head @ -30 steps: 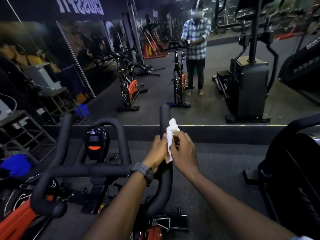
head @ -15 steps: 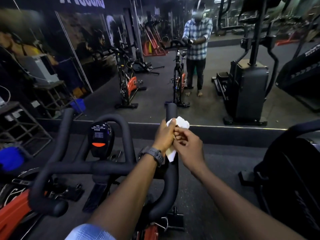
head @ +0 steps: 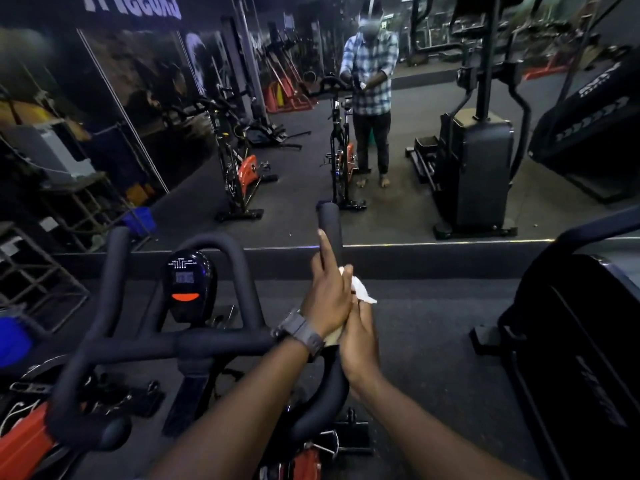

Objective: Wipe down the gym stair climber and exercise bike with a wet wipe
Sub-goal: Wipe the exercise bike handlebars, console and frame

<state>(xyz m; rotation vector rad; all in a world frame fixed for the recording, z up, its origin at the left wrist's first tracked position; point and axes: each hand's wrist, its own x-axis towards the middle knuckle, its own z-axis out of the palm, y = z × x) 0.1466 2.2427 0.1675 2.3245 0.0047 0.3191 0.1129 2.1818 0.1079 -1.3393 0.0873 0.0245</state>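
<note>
The exercise bike's black handlebar [head: 214,342] fills the lower left, and its right prong [head: 330,220] rises in the middle. My left hand [head: 329,299] wraps this prong with its index finger pointing straight up along it. The white wet wipe [head: 360,292] is bunched between both hands against the prong. My right hand [head: 360,341] grips the wipe and prong from the right, just below the left hand. The stair climber [head: 585,341] stands dark at the right edge.
The bike's console [head: 188,282], with an orange button, sits between the bars. A wall mirror [head: 408,161] ahead reflects me, the bikes and the climber. Metal racks [head: 41,271] and a blue bin stand at the left. Bare rubber floor [head: 433,323] lies between bike and climber.
Both hands have slid down the right prong toward me with the wipe. My left index finger has straightened upward, and the wipe is now squeezed lower between the hands.
</note>
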